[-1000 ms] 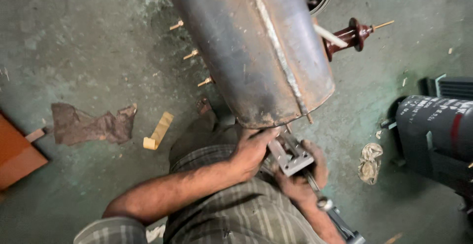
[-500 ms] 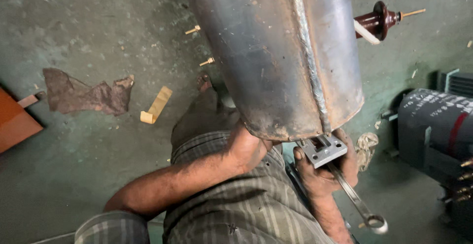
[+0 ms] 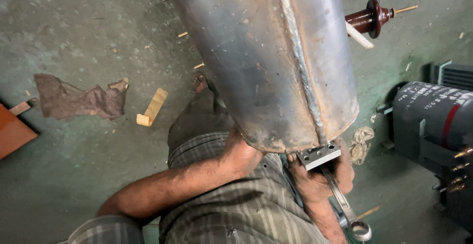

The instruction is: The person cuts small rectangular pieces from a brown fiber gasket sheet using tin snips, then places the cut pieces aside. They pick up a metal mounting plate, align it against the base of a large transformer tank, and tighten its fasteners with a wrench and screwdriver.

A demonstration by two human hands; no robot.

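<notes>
Left arm comes in bare from the lower left of the frame, forearm angled up toward the centre, and the left hand (image 3: pixel 244 155) sits just below mid-frame with its fingers out of sight. Right hand (image 3: pixel 320 182) is lower right of centre, fingers curled closed, wrist dropping off toward the bottom edge.

Place: I am in a metal workshop | signs: stained green concrete floor (image 3: pixel 74 175), big welded rusty steel cylinder (image 3: pixel 276 62), long steel spanner (image 3: pixel 345 204), brown ceramic insulator (image 3: pixel 367 20), dark grey ribbed machine housing (image 3: pixel 433 121)
</notes>
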